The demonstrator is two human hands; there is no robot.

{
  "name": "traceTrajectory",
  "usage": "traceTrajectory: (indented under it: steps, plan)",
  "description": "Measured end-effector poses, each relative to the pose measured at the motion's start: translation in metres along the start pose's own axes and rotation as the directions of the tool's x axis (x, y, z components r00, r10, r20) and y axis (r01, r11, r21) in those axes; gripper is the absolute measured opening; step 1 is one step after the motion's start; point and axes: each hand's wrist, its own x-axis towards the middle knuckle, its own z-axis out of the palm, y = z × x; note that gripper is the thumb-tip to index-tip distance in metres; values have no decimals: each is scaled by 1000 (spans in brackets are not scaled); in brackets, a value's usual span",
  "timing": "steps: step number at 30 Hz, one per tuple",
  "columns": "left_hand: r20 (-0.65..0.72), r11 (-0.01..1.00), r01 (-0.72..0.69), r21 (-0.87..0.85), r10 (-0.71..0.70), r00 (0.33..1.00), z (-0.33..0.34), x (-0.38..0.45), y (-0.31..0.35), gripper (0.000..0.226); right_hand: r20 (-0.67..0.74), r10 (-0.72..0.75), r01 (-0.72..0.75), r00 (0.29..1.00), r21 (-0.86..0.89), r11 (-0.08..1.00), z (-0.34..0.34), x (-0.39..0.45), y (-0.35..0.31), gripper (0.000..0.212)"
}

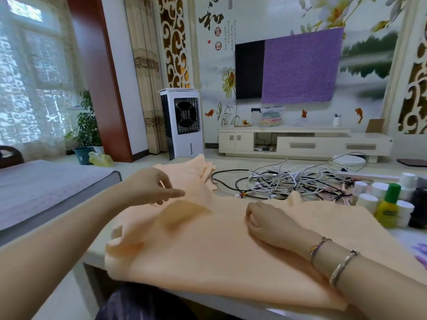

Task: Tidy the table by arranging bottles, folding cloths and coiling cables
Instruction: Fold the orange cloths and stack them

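Note:
A large peach cloth (219, 245) lies spread over the near part of the table, with a rumpled heap of the same cloth (191, 169) behind it. My left hand (152, 188) hovers just above the cloth with the index finger stretched to the right, holding nothing and casting a shadow below. My right hand (265, 218) rests on the cloth with its fingers curled down into the fabric. A tangle of white and black cables (288, 181) lies further back. Several white-capped bottles (379, 192) and a yellow bottle with a green cap (388, 209) stand at the right.
The white table (404, 239) shows at the right edge, with a dark jar (419, 209) beside the bottles. A grey bed (46, 190) is at the left. Beyond the table are a white air cooler (182, 123) and a TV cabinet (300, 142).

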Motion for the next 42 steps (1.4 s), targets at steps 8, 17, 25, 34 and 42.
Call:
traceTrajectory:
  steps: [8,17,25,34,42]
  plan:
    - [64,976,189,-109,-183,981,49,14,-5,49,-14,22,-21,1000,67,998,-1,0,1,9]
    - [129,874,323,-363,-296,946,31,27,-7,57,-86,57,-39,995,194,980,-5,9,11,5]
    - [-104,941,312,-130,-326,940,15,1,-43,51,-39,-19,27,999,196,980,-3,27,-17,5]
    - [-67,861,266,-434,-325,943,27,13,-70,23,54,-38,30,998,130,991,0,53,-19,3]
    - [-256,941,251,-229,-307,917,43,38,-82,47,85,0,-7,996,83,997,2,81,-14,7]
